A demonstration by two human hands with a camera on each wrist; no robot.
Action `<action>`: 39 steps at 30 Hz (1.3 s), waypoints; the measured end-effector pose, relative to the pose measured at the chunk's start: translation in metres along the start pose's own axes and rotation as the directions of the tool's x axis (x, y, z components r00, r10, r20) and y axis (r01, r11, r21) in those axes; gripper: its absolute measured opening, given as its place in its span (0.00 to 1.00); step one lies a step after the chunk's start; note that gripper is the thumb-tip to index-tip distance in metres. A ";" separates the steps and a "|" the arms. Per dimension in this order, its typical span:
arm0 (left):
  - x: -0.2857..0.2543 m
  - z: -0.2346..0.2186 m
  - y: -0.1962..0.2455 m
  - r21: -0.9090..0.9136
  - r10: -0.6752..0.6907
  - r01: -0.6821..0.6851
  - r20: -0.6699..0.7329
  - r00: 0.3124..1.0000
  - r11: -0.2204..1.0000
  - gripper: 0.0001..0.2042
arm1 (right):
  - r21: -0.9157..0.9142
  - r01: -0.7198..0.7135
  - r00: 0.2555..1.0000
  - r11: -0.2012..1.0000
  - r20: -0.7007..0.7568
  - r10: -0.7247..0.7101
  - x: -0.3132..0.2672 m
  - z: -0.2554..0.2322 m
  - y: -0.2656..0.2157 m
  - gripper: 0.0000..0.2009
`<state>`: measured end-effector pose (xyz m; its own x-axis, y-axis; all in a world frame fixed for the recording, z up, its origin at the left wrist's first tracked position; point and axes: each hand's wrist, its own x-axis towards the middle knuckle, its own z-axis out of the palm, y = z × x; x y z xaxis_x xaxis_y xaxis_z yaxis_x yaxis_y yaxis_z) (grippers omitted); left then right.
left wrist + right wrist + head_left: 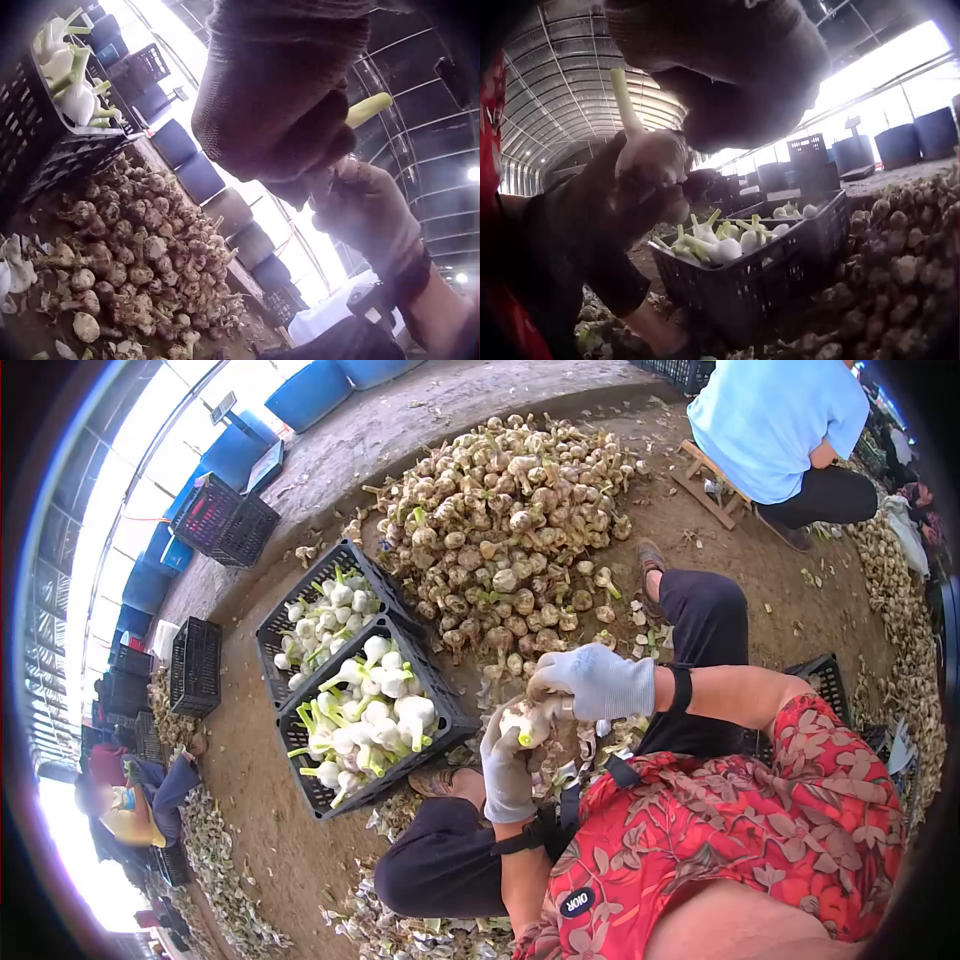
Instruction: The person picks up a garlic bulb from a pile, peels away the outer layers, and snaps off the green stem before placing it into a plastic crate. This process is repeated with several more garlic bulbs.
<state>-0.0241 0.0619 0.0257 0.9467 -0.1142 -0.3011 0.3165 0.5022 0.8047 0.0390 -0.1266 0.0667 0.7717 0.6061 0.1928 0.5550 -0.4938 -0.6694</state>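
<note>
Head view: we see bright, even daylight, with white glare along the translucent wall at left; fisheye curvature bends the edges, which end in a black rim. Left wrist view: strong backlight leaves the nearer glove (281, 97) in shadow, and small lamps flare at right. Right wrist view: we find the foreground dim and soft, the window strip at upper right washed out.

The head view looks down — both wrist views face out past close fingers (330, 135), sharing what seems one heap (510, 520).
</note>
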 end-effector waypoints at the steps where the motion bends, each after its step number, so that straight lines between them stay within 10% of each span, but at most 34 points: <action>1: 0.001 0.000 -0.002 -0.013 -0.002 0.002 -0.004 1.000 1.000 0.23 | 0.008 -0.004 1.000 1.000 0.010 0.004 -0.001 0.000 -0.002 0.11; 6: 0.000 -0.012 -0.007 0.069 -0.069 0.063 0.090 0.994 0.996 0.26 | 0.355 -0.191 0.957 0.915 0.277 0.092 0.008 0.006 0.015 0.19; 9: -0.001 -0.014 -0.013 0.078 -0.099 0.091 0.094 0.991 0.993 0.29 | 0.483 -0.642 0.730 0.595 0.621 0.284 0.011 0.003 0.020 0.16; 13: -0.005 -0.013 -0.013 -0.003 -0.186 0.188 0.120 0.975 0.982 0.29 | 0.653 -0.666 0.742 0.361 0.627 0.235 0.004 0.011 0.038 0.11; 17: -0.005 -0.014 -0.011 -0.030 -0.241 0.241 0.019 0.970 0.970 0.28 | 0.648 -0.588 0.803 0.484 0.540 0.253 -0.003 -0.008 0.019 0.10; 19: -0.002 -0.011 -0.012 -0.006 -0.201 0.202 0.075 0.977 0.979 0.28 | 0.381 -0.328 0.913 0.864 0.362 0.187 -0.009 -0.002 0.015 0.13; 21: 0.004 -0.005 -0.015 0.005 -0.135 0.135 0.095 0.986 0.991 0.29 | 0.169 -0.117 0.990 0.979 0.097 0.102 -0.017 0.012 0.012 0.13; 28: 0.005 0.006 -0.022 -0.177 0.210 -0.198 0.047 0.977 0.964 0.35 | 0.268 -0.300 0.873 0.915 -0.309 0.377 -0.014 0.029 0.010 0.09; 32: 0.010 0.017 -0.039 0.318 0.443 -0.406 -0.049 0.895 0.857 0.31 | 0.188 -0.257 0.885 0.948 -0.347 0.309 -0.019 0.050 0.004 0.07; 36: 0.011 0.011 -0.042 0.088 0.130 -0.105 -0.348 0.928 0.991 0.21 | 0.151 -0.211 0.932 0.966 -0.268 0.246 -0.029 0.067 -0.002 0.10; 39: 0.008 0.015 -0.035 0.288 0.317 -0.241 -0.255 0.913 0.927 0.21 | 0.153 -0.259 0.874 0.954 -0.383 0.299 -0.019 0.058 0.023 0.10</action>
<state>-0.0267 0.0300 0.0027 0.9499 0.2737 -0.1509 0.0823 0.2466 0.9656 0.0184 -0.1130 0.0060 0.9592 0.1432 0.2437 0.2822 -0.5319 -0.7984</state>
